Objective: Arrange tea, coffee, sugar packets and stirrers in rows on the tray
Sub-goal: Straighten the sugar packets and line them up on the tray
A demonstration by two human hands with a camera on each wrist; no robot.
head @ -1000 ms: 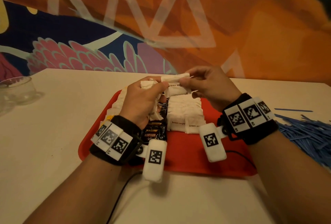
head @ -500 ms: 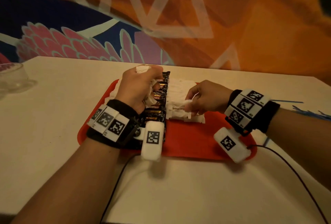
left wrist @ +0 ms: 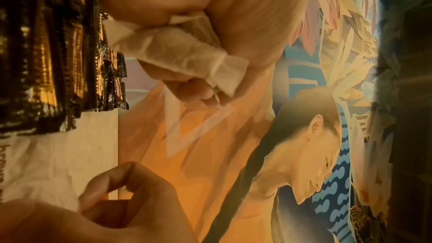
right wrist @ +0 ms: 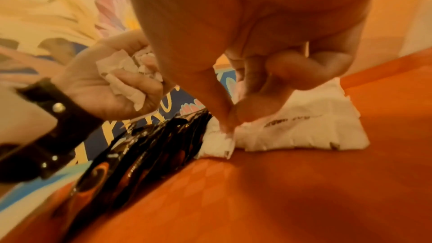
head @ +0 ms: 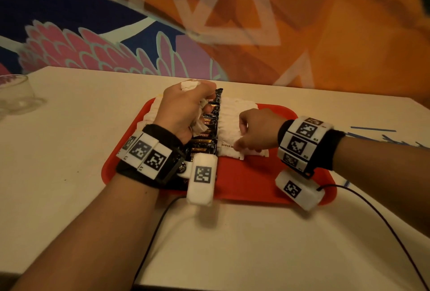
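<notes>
A brown sugar packet (head: 229, 148) pinched by the right hand (head: 258, 131) should be laid flush beside the coffee sachets (head: 206, 132); spare packets (right wrist: 121, 78) are clutched in the left hand (head: 183, 109).

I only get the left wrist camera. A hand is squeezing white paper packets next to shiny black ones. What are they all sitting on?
Observer: The head view shows a red tray on a pale table.
Child: What is the other hand doing?
Observer: The right hand pinches the near end of the row of white sugar packets, which lies beside the black coffee packets.
Child: Where are the stirrers?
Observer: The blue stirrers lie on the table to the right of the tray. None are on it yet.
</notes>
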